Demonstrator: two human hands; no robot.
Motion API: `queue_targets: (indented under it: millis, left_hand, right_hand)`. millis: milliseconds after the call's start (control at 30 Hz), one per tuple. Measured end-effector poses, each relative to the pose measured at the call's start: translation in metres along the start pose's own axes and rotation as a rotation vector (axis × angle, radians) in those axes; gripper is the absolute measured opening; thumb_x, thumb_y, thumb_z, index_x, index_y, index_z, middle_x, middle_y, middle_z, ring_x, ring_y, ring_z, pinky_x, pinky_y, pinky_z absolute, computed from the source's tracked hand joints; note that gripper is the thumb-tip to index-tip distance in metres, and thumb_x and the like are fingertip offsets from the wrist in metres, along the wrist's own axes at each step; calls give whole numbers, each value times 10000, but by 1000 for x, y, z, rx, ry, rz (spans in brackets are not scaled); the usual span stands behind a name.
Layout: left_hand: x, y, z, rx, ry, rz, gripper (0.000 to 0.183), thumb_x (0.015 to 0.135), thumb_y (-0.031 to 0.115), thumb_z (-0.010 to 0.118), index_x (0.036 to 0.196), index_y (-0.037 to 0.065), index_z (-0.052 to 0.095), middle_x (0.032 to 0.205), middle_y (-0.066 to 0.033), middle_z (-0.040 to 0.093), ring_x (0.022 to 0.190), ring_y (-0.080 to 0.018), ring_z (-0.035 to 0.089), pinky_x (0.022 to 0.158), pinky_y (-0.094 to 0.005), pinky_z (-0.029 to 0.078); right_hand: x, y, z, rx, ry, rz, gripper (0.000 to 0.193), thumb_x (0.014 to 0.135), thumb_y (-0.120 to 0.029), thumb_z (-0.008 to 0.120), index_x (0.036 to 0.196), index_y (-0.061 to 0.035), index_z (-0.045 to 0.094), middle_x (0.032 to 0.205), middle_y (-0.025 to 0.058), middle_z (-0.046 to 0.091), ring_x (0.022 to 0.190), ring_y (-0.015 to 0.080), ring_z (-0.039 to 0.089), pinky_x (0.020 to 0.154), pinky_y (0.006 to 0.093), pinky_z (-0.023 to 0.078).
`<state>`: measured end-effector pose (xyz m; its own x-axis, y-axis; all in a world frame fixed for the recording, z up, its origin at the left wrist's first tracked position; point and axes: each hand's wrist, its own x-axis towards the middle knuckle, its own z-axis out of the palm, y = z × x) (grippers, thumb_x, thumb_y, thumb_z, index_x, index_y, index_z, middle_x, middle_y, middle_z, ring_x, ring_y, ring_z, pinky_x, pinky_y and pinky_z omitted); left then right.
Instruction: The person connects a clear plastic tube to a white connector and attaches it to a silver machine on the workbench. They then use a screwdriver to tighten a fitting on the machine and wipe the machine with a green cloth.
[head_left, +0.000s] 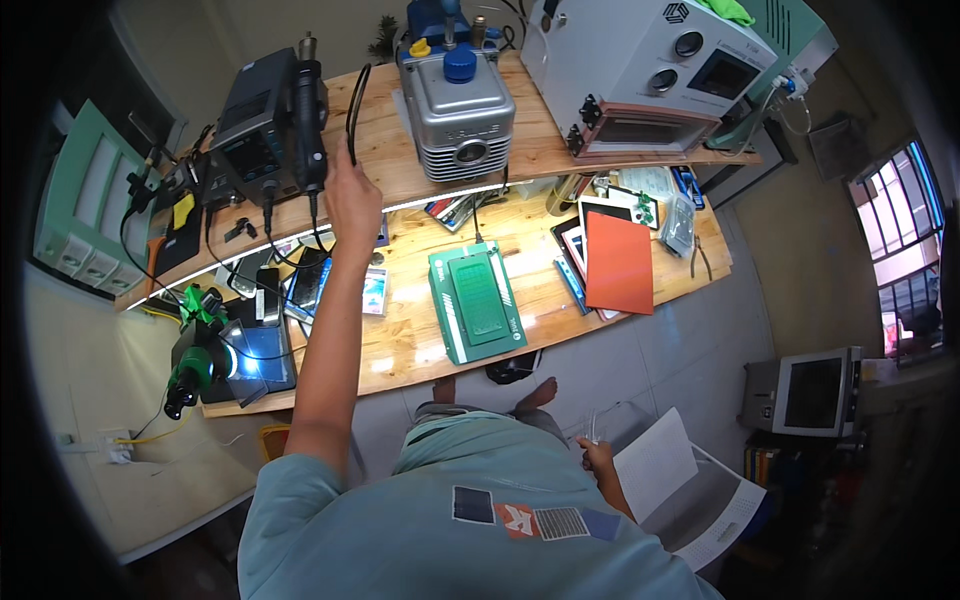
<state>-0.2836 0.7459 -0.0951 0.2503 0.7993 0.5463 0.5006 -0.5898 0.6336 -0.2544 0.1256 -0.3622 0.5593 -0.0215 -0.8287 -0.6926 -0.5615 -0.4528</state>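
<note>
Black hot-air handle (308, 120): light, rigid; grip mid-barrel. Your left hand (352, 196) reaches it, grasp unclear; right hand (598, 455) pinches thin clear strips (592, 425).

The left hand (352, 195) reaches up to the shelf (540, 150), and its fingertips are too blurred to tell whether they touch the black cable (354, 100). The right hand (598, 457) sits low beside white sheets (655, 462); its fingers are too small to read. The torso hides the surface (410, 340) edge below.
</note>
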Motion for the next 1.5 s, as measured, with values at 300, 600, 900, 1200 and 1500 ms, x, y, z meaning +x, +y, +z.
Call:
queue_targets:
  millis: [300,600,900,1200,1500]
  left_hand:
    - [24,6,18,321,-400,-65,613,896,261,529,1423,-12,379,1328,-245,516,1246,-436,460,1044,-470,375]
    - [57,-11,43,-153,-401,-234,673,940,443,407,1418,-30,391,1432,-248,431,1376,-427,297,1118,-552,220]
    - [82,-9,73,327,-424,-109,606,943,432,455,1331,-33,469,1440,-204,422,1303,-389,386,1065,-519,296]
    - [88,-3,75,419,-433,-127,623,911,442,528,1312,-32,480,1369,-201,507,1282,-357,408,1041,-474,319]
    - [98,2,74,457,-483,-204,602,908,400,545,1321,-33,473,1391,-226,485,1339,-383,348,1085,-489,282]
  right_hand:
    - [-20,-3,11,-101,35,-65,359,763,-315,799,762,-21,591,494,39,463,368,163,445,352,317,326]
    - [-22,2,2,-92,7,-63,385,759,-311,800,775,10,588,489,46,456,369,169,451,352,319,341]
    - [-19,0,2,-34,44,-62,410,759,-311,798,801,36,583,487,52,457,364,175,445,353,325,349]
    - [-48,-5,-4,-96,63,-5,367,763,-281,773,804,32,585,493,47,456,391,166,439,373,330,282]
    - [-26,-4,-8,-16,28,-35,373,765,-276,770,818,43,584,496,36,446,389,168,437,370,322,293]
